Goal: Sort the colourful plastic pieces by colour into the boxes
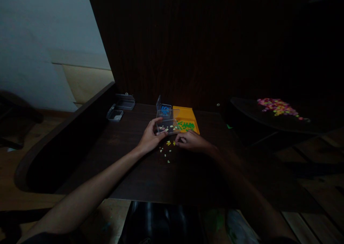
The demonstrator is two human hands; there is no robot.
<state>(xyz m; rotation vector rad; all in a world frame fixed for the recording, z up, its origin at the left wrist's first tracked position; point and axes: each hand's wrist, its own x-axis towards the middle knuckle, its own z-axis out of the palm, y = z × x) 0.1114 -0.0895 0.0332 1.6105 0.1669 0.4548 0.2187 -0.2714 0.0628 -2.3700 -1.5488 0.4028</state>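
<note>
My left hand (152,136) grips the left side of a clear plastic box (168,122) whose lid stands raised. A few pale yellow pieces lie inside it. My right hand (189,141) is just to the right and nearer to me, fingers curled and pinched over the small yellow pieces (168,143) on the table. Whatever is between those fingertips is too small to make out. Several cream pieces (165,155) are scattered on the dark wood in front of the hands. Right behind the box is a yellow case (188,113), open, holding green pieces (186,126).
A clear box with blue pieces (165,110) stands behind the held box. Two open clear boxes, one at the back (125,102) and one nearer (115,115), sit at the table's left. A pile of pink and yellow pieces (278,107) lies on a dark surface at right.
</note>
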